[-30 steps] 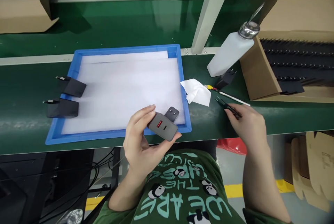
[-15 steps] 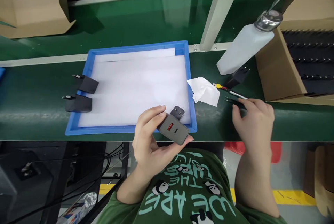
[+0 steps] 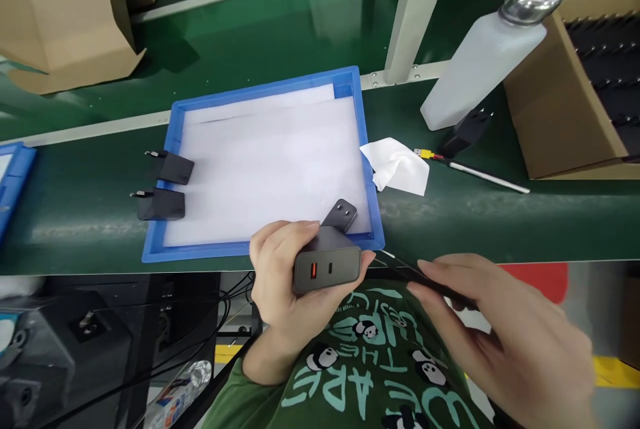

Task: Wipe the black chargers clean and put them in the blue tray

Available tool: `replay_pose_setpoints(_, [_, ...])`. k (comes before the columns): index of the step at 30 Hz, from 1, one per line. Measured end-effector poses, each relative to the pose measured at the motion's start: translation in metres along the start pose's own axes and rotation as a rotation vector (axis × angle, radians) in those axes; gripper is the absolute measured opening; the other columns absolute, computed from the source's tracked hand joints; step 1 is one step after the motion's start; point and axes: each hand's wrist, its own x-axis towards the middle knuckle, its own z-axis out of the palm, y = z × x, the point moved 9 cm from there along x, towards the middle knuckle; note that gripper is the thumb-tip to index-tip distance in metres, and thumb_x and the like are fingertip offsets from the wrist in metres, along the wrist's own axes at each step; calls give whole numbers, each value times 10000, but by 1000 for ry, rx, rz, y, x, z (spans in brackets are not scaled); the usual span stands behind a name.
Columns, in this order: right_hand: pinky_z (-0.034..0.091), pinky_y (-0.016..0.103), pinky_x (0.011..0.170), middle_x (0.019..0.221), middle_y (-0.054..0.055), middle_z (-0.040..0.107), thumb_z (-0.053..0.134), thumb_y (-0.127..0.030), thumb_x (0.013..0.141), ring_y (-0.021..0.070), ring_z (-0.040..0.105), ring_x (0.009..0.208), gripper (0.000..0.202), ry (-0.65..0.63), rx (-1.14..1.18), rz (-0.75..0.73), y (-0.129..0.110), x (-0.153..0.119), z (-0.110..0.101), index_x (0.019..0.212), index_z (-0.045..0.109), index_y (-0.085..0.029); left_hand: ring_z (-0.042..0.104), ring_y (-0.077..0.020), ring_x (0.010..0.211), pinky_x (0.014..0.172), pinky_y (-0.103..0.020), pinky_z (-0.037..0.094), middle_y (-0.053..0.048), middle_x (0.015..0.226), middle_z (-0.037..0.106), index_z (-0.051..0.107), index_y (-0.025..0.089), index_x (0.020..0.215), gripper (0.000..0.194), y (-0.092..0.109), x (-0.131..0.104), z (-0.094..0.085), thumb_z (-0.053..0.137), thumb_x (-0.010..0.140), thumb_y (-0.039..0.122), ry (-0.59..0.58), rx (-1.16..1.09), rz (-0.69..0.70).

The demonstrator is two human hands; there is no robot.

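My left hand (image 3: 285, 275) grips a dark grey wall charger (image 3: 327, 269) above the front edge of the bench. Its face with a red USB port and a smaller port points toward me, and its plug end (image 3: 341, 215) points away. Between thumb and fingers, my right hand (image 3: 500, 329) holds black tweezers (image 3: 425, 277); their tips are close to the charger's right side, apart from it as far as I can see. Two more black chargers, one (image 3: 173, 167) behind the other (image 3: 161, 204), lie on the left rim of a blue tray (image 3: 265, 86) lined with white sheets.
Right of the tray lie a white cloth (image 3: 397, 165), a white pen-like stick (image 3: 487, 177), a yellow-ended USB connector (image 3: 425, 154) and another black charger (image 3: 465, 133). A white bottle (image 3: 483, 69) stands before a cardboard box (image 3: 565, 102). A metal post (image 3: 417, 12) rises behind.
My right hand has picked up the tweezers from the bench and brought them left toward the charger. My left hand has turned the charger so its port face points more squarely at me.
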Motion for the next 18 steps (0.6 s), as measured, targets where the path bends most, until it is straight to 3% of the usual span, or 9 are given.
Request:
replay_pose_setpoints(7, [613, 262, 791, 948, 11, 750, 712, -208, 995, 149, 708, 766, 110, 48, -132, -26, -9, -3, 3, 1094, 684, -170, 675, -264, 892, 823, -459, 596, -66, 951, 696, 672, 179, 1169, 617, 1, -2, -1, 981, 636, 218, -8, 29, -20])
replay_pose_setpoints(18, [579, 316, 751, 912, 23, 757, 711, -228, 986, 175, 716, 743, 88, 66, -214, -37, -19, 3, 5, 1049, 705, -167, 656, -255, 881, 807, -449, 576, -63, 939, 687, 672, 168, 1145, 603, 0, -2, -3, 983, 630, 214, 3, 54, -33])
